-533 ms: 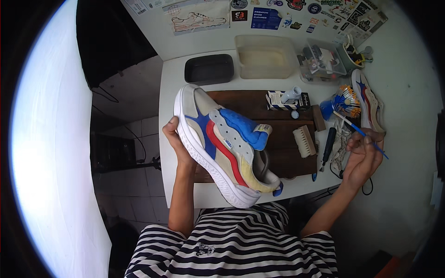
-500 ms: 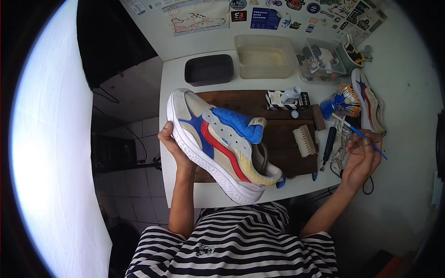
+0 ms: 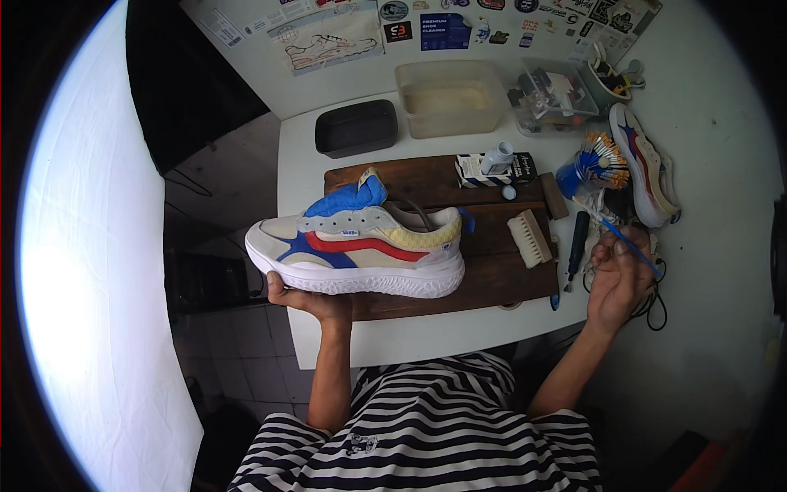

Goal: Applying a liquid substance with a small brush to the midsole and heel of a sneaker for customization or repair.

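Left to right across the upper desk point(image 3: 410, 338), we have a black tray point(image 3: 357, 143), a clear tub point(image 3: 451, 123), a small bottle point(image 3: 497, 161), a brush-filled blue cup point(image 3: 569, 179) and a second sneaker point(image 3: 644, 176); the multicoloured sneaker point(image 3: 344, 248), left of centre, hides part of the wooden board point(image 3: 492, 283). Our left fingers point(image 3: 276, 287) grip its sole point(image 3: 393, 283), mostly hidden behind it; at centre right, our right fingers point(image 3: 627, 261) pinch a blue paintbrush point(image 3: 616, 230).

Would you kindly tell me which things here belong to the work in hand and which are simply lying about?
Apparently in use:
- multicoloured shoe, in the left hand
- blue-handled paintbrush, in the right hand

Seemingly lying about, untouched:
- wood-backed brush
- black tray
- large translucent tub
- second shoe
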`<state>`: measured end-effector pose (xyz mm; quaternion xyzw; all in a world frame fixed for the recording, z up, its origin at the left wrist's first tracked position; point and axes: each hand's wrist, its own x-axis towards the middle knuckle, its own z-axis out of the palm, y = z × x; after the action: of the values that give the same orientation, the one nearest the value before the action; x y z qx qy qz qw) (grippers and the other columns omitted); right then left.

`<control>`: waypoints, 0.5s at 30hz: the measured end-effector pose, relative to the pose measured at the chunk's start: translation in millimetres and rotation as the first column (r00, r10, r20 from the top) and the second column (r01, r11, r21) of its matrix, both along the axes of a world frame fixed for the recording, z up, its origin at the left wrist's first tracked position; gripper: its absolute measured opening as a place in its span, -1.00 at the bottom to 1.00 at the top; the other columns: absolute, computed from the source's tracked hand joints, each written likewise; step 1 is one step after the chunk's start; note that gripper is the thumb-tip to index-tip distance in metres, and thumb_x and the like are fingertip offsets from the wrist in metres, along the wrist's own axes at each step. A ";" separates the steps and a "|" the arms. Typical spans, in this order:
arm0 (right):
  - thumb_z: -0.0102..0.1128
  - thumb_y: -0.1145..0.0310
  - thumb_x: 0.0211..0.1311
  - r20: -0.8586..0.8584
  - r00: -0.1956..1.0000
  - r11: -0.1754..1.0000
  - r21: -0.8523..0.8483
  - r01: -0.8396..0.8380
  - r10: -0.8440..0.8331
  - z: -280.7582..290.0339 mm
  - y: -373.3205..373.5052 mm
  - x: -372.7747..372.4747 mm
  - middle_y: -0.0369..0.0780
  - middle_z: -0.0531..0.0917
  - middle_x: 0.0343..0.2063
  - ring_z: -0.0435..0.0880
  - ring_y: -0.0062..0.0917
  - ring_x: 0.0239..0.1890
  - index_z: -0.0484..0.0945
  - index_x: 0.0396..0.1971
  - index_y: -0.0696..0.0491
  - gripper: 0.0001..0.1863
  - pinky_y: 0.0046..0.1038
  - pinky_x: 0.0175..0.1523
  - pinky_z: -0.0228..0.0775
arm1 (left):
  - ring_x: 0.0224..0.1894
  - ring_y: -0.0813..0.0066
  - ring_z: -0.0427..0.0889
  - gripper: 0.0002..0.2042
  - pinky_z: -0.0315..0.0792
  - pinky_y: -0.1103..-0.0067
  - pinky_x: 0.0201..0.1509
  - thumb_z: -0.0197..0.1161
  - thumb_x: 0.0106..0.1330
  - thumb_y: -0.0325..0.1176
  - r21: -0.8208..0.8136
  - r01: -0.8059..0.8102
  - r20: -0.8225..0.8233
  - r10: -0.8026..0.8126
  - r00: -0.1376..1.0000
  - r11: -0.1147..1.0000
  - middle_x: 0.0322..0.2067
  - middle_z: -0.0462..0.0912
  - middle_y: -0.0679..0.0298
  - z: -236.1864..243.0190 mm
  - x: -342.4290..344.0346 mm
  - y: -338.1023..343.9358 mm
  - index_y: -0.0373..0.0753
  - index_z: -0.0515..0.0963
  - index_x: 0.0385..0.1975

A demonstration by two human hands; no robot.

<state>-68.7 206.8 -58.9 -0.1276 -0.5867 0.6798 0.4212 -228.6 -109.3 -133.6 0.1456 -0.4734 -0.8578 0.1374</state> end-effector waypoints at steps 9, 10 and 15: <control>0.13 0.46 0.36 -0.037 0.997 0.986 -0.154 -0.067 0.062 -19.7 -24.2 -14.0 -0.16 0.63 -0.48 0.58 -0.53 -0.48 0.50 -0.12 0.21 -0.83 -0.51 -0.37 0.41 | 0.14 0.35 0.48 -0.41 0.34 0.36 0.25 -0.11 0.38 0.16 0.131 0.158 0.053 -0.166 0.985 0.979 0.03 0.48 0.21 -20.9 17.0 -14.5 -0.23 0.32 0.17; 0.12 0.47 0.38 -0.011 0.999 0.994 -0.102 -0.042 0.041 -19.3 -20.5 -17.2 -0.17 0.63 -0.48 0.58 -0.54 -0.47 0.50 -0.12 0.21 -0.83 -0.51 -0.37 0.41 | 0.16 0.33 0.48 -0.38 0.36 0.36 0.24 -0.13 0.38 0.18 0.086 0.072 0.096 -0.080 0.992 0.994 0.05 0.47 0.18 -18.8 20.9 -8.7 -0.23 0.30 0.19; 0.12 0.51 0.38 0.060 0.997 0.978 0.204 -0.054 0.043 23.6 3.0 -44.2 -0.18 0.64 -0.46 0.56 -0.62 -0.46 0.52 -0.15 0.21 -0.87 -0.54 -0.34 0.41 | 0.23 0.21 0.40 -0.25 0.29 0.29 0.30 -0.19 0.35 0.29 0.096 0.117 0.141 -0.130 0.981 0.989 0.13 0.41 0.08 -27.0 19.4 -5.6 -0.27 0.25 0.27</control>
<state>-112.9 209.9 -35.3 -0.0880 -0.6680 0.6219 0.3991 -209.2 -114.9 -160.5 0.1845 -0.4526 -0.8714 0.0423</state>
